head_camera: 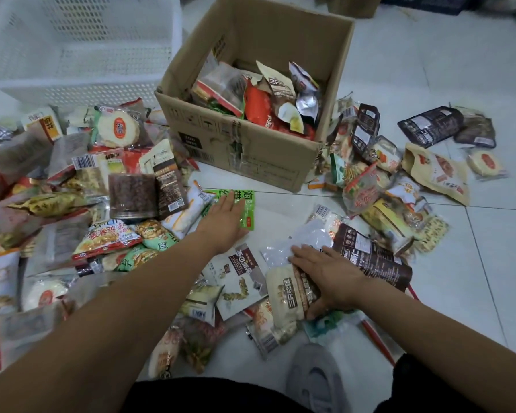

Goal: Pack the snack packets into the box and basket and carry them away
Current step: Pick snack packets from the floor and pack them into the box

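Dozens of snack packets [72, 204] strewn over a pale tiled floor [474, 263], thickest in a heap at left, looser in a scatter at right. Top left, standing on that floor: a large white plastic basket [81, 49] with perforated walls, its near side bordered by the heap. Just right of the basket: an open cardboard box [245, 144], torn tape down its near corner, partly filled with packets in red, silver, beige and clear wrap, tumbled at all angles. More packets crowded against the box's left and right sides.

Two bare arms reaching forward from the bottom edge. Left hand [224, 222] flat and palm down, fingers straight and close together, resting on a bright green packet [246, 216] that lies on the floor just in front of the box. Right hand [331, 278] nearer and to the right, apart from the left, laid palm down over a beige packet [289, 296]; fingers almost straight and spread, tips reaching onto a clear packet [304, 236] beyond, thumb set against the beige packet's near end. Pressing rather than closed round it.

Just right of that hand, touching it: a dark brown packet [373, 260] with a white label. Between the two forearms: a white packet [239, 281] printed with nuts, tilted. Smallest, at the bottom edge between the arms: the toe of a grey shoe [316, 380].
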